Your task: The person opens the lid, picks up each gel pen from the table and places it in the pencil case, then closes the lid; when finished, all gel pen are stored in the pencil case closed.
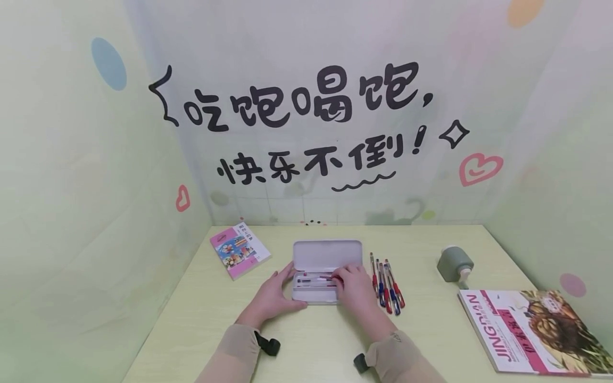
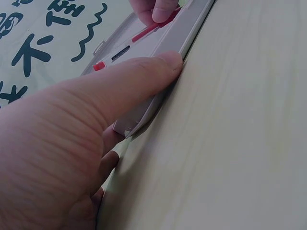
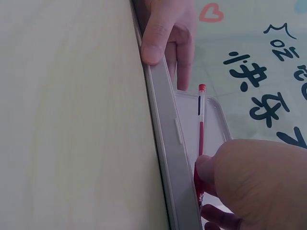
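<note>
The pencil case [image 1: 320, 276] lies open on the table [image 1: 431, 330]. The left hand [image 1: 270, 298] presses its left end with straight fingers. The right hand [image 1: 351, 284] pinches a red pen [image 3: 200, 129] inside the case. Right of the case lie more pens [image 1: 387, 284] (red and blue), then a big book [image 1: 531, 330]. A small book [image 1: 239, 250] sits to the case's left.
</note>
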`<state>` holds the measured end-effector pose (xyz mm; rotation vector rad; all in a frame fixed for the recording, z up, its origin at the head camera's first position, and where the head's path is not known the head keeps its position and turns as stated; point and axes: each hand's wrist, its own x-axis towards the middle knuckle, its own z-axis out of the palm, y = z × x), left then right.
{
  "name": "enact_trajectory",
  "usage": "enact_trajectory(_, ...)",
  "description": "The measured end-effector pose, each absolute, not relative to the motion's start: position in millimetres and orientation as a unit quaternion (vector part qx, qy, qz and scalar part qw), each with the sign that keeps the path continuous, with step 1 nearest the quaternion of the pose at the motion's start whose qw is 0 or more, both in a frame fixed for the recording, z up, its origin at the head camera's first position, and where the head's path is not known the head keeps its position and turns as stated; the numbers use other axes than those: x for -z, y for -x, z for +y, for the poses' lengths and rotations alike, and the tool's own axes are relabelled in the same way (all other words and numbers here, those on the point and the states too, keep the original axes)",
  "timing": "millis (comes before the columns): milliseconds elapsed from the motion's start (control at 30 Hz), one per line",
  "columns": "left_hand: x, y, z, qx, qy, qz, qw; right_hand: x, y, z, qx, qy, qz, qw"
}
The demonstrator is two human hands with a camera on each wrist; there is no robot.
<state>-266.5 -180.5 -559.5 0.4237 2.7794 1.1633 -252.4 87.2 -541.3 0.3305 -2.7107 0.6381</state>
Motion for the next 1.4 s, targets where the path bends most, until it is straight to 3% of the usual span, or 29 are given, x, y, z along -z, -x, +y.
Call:
enact_trajectory(167,558,265,-180,-0.381,-0.133,0.913,0.052,540,251,83,-0.225,-0.110,-0.960,0.128)
enact_trajectory(700,560,266,-180,-0.379,-0.131,0.915,0.049,545,251,83,-0.222,-0.112,-0.961,0.121)
enact_trajectory(1400,557,265,-179,-0.381,-0.134,0.913,0.053,544,247,108,-0.284,-0.075,-0.942,0.159)
